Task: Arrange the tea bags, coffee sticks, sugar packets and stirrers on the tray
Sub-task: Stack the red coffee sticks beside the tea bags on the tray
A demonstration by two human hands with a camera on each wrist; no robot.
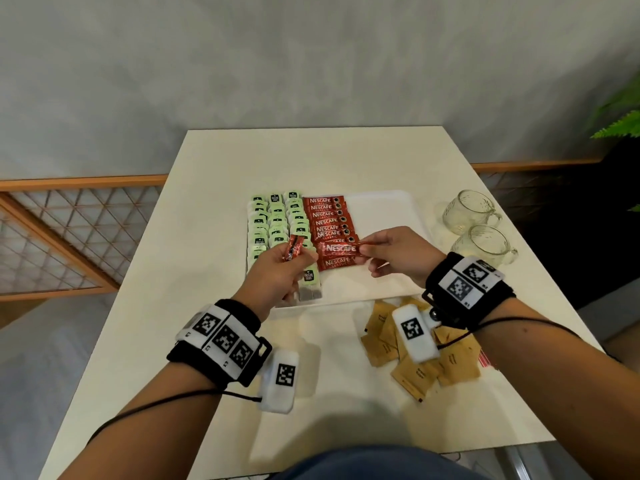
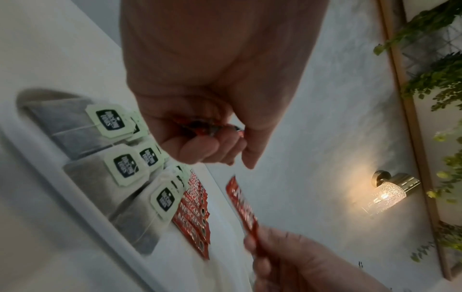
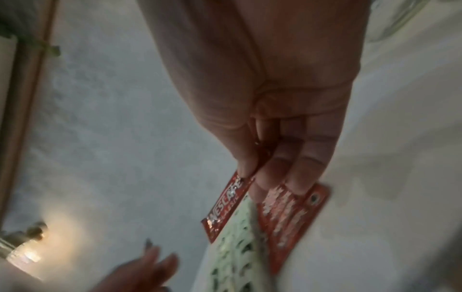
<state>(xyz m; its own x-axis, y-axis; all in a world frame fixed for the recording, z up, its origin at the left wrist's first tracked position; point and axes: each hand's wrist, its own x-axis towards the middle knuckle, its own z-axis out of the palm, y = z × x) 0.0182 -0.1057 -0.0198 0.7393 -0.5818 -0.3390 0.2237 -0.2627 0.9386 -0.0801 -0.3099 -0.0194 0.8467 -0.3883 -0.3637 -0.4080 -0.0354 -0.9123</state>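
Note:
A white tray (image 1: 384, 209) holds three columns of green-tagged tea bags (image 1: 277, 216) on its left and a column of red coffee sticks (image 1: 327, 220) beside them. My left hand (image 1: 280, 271) hovers over the tray's near-left part and grips a few red coffee sticks (image 1: 293, 247), also seen curled in its fingers (image 2: 207, 126). My right hand (image 1: 391, 254) pinches one red coffee stick (image 1: 341, 248) by its right end, just above the near end of the coffee column. That stick (image 3: 227, 203) hangs over the laid ones (image 3: 290, 215).
Brown sugar packets (image 1: 415, 351) lie in a loose heap on the table (image 1: 311, 157) in front of the tray, partly under my right wrist. Two glass cups (image 1: 478, 226) stand right of the tray. The tray's right half is bare.

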